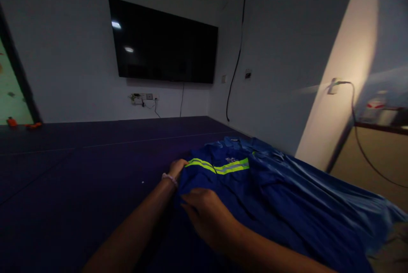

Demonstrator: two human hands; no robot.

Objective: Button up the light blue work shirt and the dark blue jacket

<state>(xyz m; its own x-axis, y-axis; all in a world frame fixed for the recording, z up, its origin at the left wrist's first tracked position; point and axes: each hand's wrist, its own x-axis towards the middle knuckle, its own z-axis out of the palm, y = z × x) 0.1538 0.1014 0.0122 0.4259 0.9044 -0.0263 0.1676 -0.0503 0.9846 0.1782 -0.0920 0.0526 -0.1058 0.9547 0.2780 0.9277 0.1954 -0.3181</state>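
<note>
A dark blue work jacket [229,192] lies spread out, its chest crossed by a yellow-green and grey reflective stripe [234,166]. White print, too small to read, sits just above the stripe. My left hand [177,168], with a pale band on the wrist, is closed on the jacket's left edge at the stripe's end. Nearer to me, my right hand [207,211] has its fingers bent in a pinch at the same edge. The cloth between its fingertips is mostly hidden.
The jacket rests on a dark purple flat surface [95,171]. Shiny blue cloth [306,179] lies along its right side. A television [165,43] hangs on the far wall, above sockets. A black cable [237,56] runs down the wall. Bottle-like items [376,103] stand at right.
</note>
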